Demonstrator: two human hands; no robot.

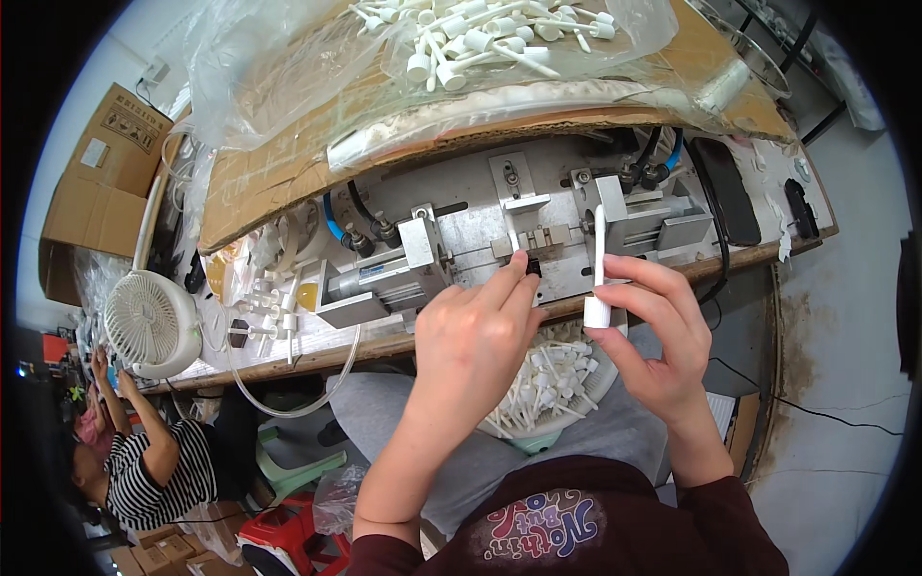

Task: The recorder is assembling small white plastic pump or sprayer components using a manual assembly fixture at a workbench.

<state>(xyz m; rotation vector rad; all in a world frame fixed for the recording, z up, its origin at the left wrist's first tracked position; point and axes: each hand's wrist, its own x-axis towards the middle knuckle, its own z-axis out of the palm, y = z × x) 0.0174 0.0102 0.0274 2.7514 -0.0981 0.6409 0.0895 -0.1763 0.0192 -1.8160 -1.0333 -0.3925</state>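
Observation:
At the metal fixture (552, 235) on the bench, my left hand (471, 331) has its fingers closed around the lower end of a white stem (513, 228). My fingers hide whatever that end joins. To the right, my right hand (667, 331) pinches a white applicator cap (597, 312) by its ribbed head, the long stem pointing up. Several more such caps (552, 379) fill a pale basin (607, 379) on my lap, below the bench edge. Metal cylinders with clamps (384, 278) flank the fixture on both sides.
Cardboard (279, 178) above the fixture bears plastic film and a pile of white caps (480, 34). At left are a white fan (152, 322) and a looping clear hose (279, 413). A black phone (725, 192) lies right. Another person (163, 470) sits at far left.

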